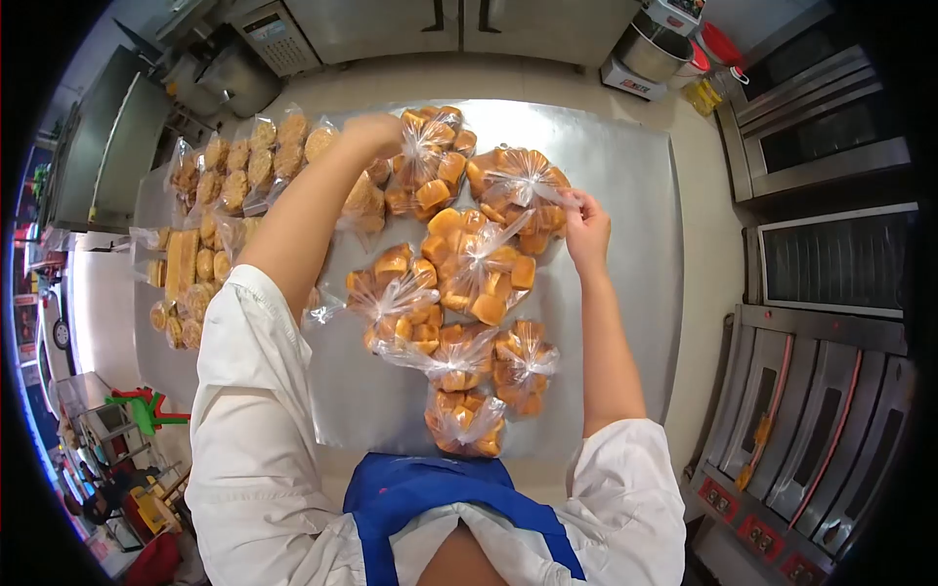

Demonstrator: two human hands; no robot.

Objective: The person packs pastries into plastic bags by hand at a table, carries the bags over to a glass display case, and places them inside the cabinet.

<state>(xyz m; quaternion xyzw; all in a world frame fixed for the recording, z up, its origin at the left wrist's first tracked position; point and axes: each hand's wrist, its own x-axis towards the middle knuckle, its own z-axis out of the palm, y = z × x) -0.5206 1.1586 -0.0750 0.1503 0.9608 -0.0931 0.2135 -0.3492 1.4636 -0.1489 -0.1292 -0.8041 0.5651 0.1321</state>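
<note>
Several clear plastic bags of golden-brown bread rolls lie on a metal table (625, 293). My right hand (588, 232) pinches the gathered plastic of a bag of bread rolls (513, 181) at the upper right. At the far side, the back of my left hand (376, 135) is against or just beside another bag of bread rolls (430, 166); its fingers are hidden. Between my arms are a larger bag (479, 264), a bag left of it (394, 293), and smaller tied bags nearer my blue apron (440, 498).
Bagged flat pastries (234, 176) and packed biscuits (186, 269) cover the table's left part. Ovens (811, 410) line the right side. Steel cabinets (391, 29) stand beyond the table, with a mixer bowl (653, 51) at the far right.
</note>
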